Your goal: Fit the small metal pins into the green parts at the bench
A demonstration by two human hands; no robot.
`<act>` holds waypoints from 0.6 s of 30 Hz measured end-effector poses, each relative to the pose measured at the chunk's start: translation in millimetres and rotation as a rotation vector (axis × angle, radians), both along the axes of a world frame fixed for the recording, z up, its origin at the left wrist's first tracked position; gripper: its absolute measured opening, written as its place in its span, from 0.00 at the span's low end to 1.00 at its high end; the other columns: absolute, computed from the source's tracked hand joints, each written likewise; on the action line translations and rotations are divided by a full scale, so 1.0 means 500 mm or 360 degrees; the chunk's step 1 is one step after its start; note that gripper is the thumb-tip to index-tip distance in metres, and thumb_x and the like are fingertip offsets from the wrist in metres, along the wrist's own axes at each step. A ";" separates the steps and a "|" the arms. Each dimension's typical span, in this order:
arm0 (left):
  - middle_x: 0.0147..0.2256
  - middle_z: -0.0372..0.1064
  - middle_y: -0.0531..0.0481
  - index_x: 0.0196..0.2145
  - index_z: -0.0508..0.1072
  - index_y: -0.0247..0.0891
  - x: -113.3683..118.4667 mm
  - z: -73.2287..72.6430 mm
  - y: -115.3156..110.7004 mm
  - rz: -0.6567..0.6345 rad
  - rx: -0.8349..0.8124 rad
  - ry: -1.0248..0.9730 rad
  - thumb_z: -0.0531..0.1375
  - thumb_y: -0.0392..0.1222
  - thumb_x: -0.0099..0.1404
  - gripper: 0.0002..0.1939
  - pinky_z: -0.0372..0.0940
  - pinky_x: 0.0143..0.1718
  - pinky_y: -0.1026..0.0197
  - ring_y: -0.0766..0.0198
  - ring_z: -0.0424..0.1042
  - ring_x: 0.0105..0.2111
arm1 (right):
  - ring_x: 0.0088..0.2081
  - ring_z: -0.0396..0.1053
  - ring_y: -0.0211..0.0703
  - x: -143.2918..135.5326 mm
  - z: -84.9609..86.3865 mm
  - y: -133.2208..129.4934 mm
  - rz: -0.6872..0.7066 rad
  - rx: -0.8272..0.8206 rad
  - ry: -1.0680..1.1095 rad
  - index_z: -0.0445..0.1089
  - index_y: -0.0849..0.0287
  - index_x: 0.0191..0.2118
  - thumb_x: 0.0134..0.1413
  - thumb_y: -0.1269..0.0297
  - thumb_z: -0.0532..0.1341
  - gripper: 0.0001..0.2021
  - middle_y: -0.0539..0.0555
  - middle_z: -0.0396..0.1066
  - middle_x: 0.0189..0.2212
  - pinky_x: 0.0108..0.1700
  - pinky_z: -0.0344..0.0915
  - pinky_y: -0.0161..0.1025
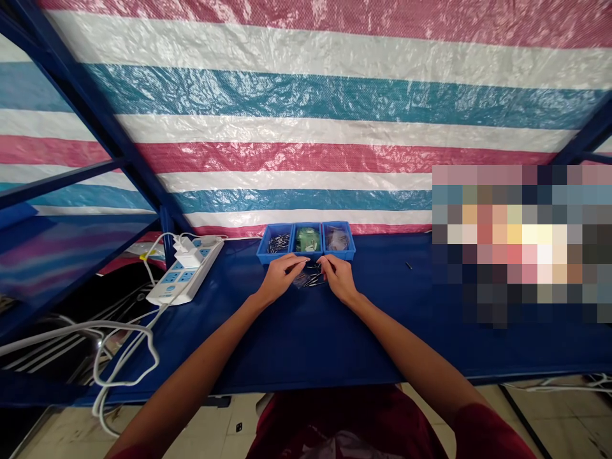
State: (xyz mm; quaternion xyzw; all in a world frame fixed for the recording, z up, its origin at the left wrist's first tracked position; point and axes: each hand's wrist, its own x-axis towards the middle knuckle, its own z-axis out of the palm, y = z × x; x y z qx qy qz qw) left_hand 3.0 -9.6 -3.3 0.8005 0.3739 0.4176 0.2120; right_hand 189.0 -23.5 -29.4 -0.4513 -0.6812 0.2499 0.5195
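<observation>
Three blue bins stand side by side at the back of the blue table. The left bin (261, 251) holds several thin dark and silver pieces, the middle one (308, 255) greenish bags, the right one (352, 245) a clear bag of small pieces. In front of them lies a clear bag with thin dark pieces (313, 279). My left hand (282, 275) is at its left, thumb and forefinger pinched on something too small to name. My right hand (337, 275) is at its right, fingers closed together; what they hold, if anything, cannot be made out.
A white power strip (184, 277) with a plugged-in white adapter (188, 254) sits on the left, with white cables (125, 338) looping beside it. One small dark piece (408, 265) lies right of the bins. Blue metal posts and a striped sheet (306, 156) stand behind; the right side is pixelated.
</observation>
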 end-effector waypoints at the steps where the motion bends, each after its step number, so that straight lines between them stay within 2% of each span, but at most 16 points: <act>1: 0.32 0.74 0.47 0.40 0.78 0.36 0.000 0.000 0.001 -0.0021 0.0025 0.0071 0.56 0.47 0.66 0.15 0.64 0.30 0.64 0.64 0.70 0.27 | 0.23 0.65 0.37 0.000 0.000 0.000 -0.0002 0.0001 -0.0009 0.72 0.59 0.34 0.64 0.56 0.49 0.18 0.49 0.66 0.21 0.29 0.60 0.33; 5: 0.28 0.73 0.49 0.43 0.77 0.35 -0.002 -0.006 0.004 -0.0060 -0.0071 0.0161 0.55 0.47 0.66 0.16 0.63 0.29 0.65 0.65 0.69 0.25 | 0.25 0.65 0.38 0.000 0.001 -0.001 -0.0014 0.0011 -0.0054 0.72 0.60 0.34 0.63 0.56 0.49 0.18 0.50 0.67 0.23 0.29 0.60 0.33; 10: 0.21 0.69 0.54 0.47 0.73 0.35 -0.003 -0.010 0.004 0.0000 -0.0149 0.0029 0.54 0.48 0.67 0.18 0.61 0.27 0.67 0.67 0.66 0.22 | 0.24 0.65 0.38 -0.003 0.003 -0.003 0.0061 0.0012 -0.0035 0.71 0.59 0.35 0.61 0.56 0.53 0.15 0.51 0.69 0.25 0.29 0.61 0.34; 14: 0.20 0.66 0.56 0.45 0.73 0.35 -0.001 -0.007 0.001 0.0040 -0.0138 -0.0078 0.55 0.49 0.66 0.17 0.59 0.26 0.67 0.69 0.62 0.20 | 0.25 0.65 0.38 -0.007 -0.002 -0.002 0.0181 0.0075 -0.0066 0.72 0.59 0.36 0.57 0.56 0.58 0.11 0.51 0.69 0.25 0.30 0.62 0.34; 18: 0.18 0.64 0.57 0.42 0.73 0.35 0.000 -0.002 -0.004 0.0036 -0.0147 -0.0126 0.55 0.48 0.66 0.15 0.58 0.26 0.67 0.70 0.61 0.19 | 0.26 0.65 0.38 -0.009 -0.007 -0.001 0.0215 0.0116 -0.0119 0.72 0.58 0.34 0.58 0.56 0.57 0.12 0.52 0.70 0.26 0.30 0.63 0.34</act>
